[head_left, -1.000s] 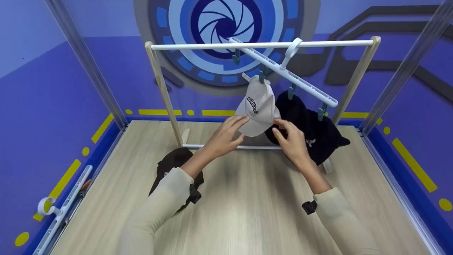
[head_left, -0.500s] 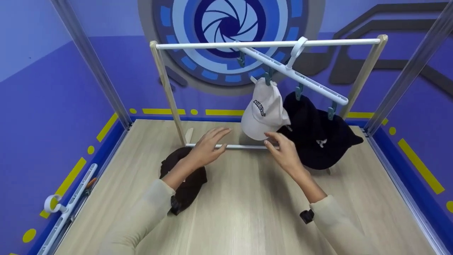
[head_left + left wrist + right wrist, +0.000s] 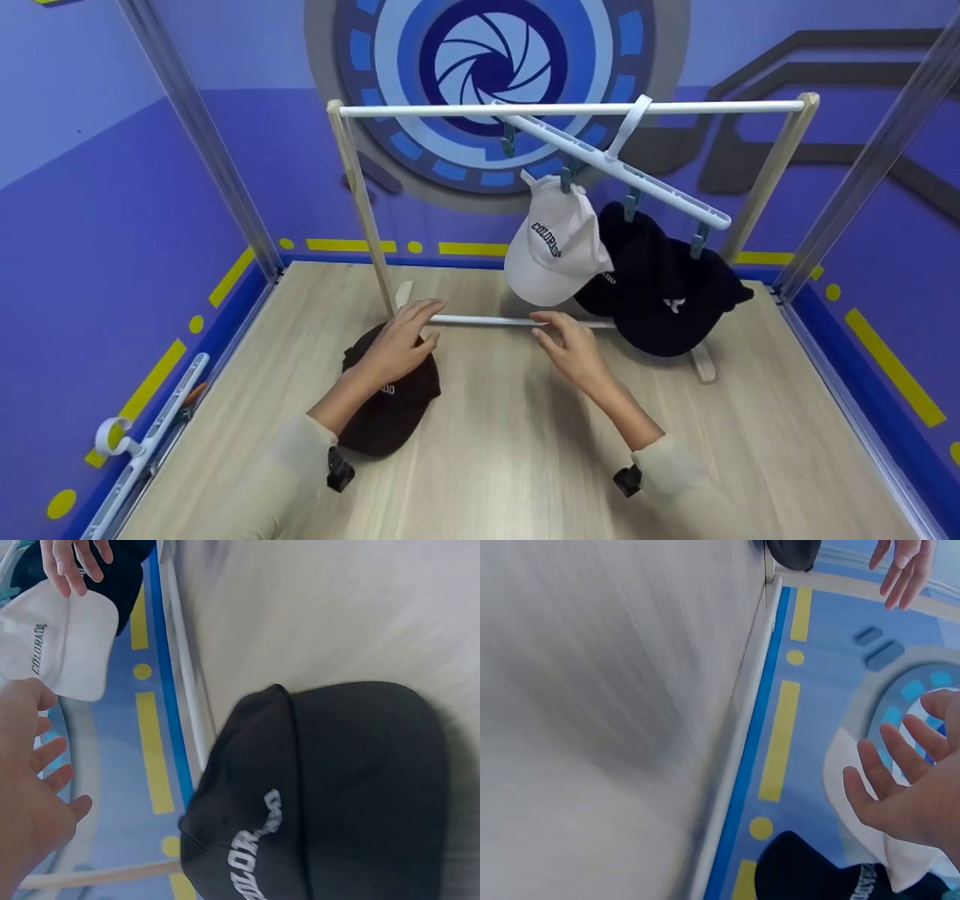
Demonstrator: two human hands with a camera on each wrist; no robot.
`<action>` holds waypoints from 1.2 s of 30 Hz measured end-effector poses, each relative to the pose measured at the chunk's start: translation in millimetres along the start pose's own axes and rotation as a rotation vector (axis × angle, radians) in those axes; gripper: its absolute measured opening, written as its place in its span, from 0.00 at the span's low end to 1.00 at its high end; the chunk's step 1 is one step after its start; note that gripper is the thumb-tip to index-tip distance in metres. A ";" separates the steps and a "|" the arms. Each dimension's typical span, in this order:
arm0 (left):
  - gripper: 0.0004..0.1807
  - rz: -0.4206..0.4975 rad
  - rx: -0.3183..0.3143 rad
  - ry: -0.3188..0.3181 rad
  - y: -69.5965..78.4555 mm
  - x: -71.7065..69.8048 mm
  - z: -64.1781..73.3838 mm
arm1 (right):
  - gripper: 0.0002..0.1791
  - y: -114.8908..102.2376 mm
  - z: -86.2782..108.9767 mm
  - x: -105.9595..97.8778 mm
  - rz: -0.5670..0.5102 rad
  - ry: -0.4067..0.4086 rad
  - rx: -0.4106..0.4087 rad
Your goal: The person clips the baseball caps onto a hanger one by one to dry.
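Note:
My left hand (image 3: 397, 346) is held over the dark brown cap (image 3: 397, 416) on the table, fingers relaxed and holding nothing. In the left wrist view that cap (image 3: 360, 780) shows white lettering and a wide brim. My right hand (image 3: 574, 351), also with nothing in it, is below and in front of the white cap (image 3: 555, 247), fingers loosely bent. That white cap, lettered COLORADO, hangs from a clip (image 3: 567, 178) on the white clip hanger (image 3: 637, 180). Two black caps hang to its right, the front one (image 3: 675, 307) partly covering the other (image 3: 596, 296).
A wooden-ended rack with a white top bar (image 3: 450, 110) carries the hanger, which hangs at a slant. Another white clip hanger (image 3: 142, 450) lies along the left wall. The leftmost clip (image 3: 508, 141) on the hung hanger holds nothing. Metal posts (image 3: 202, 142) stand at the corners.
Both hands have come away from the white cap, drawing down and back. The left moved leftward over the brown cap. The white cap stays hanging and has swung slightly.

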State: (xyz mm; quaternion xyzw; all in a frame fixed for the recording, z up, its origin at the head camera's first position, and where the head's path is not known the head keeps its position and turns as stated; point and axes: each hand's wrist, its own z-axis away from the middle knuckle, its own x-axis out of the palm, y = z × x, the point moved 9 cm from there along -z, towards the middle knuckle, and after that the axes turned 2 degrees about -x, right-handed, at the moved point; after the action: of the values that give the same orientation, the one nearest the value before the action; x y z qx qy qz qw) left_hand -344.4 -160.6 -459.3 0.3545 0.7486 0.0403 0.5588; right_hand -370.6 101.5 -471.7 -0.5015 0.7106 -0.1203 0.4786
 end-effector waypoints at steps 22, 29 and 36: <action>0.29 0.047 -0.268 0.074 -81.2 4.4 32.2 | 0.15 1.6 3.1 99.2 -0.261 -0.127 0.103; 0.28 0.072 -0.359 0.076 -108.2 13.0 45.9 | 0.15 2.3 7.4 136.3 -0.343 -0.155 0.109; 0.26 0.074 -0.316 0.106 -114.3 8.7 30.7 | 0.17 10.2 -2.9 160.4 -0.390 -0.194 0.235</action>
State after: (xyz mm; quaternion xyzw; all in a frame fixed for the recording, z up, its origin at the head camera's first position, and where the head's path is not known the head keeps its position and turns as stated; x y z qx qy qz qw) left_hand -374.4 -251.1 -530.0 0.2868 0.7478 0.1966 0.5655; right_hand -385.3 -27.4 -566.6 -0.5792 0.5323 -0.2432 0.5675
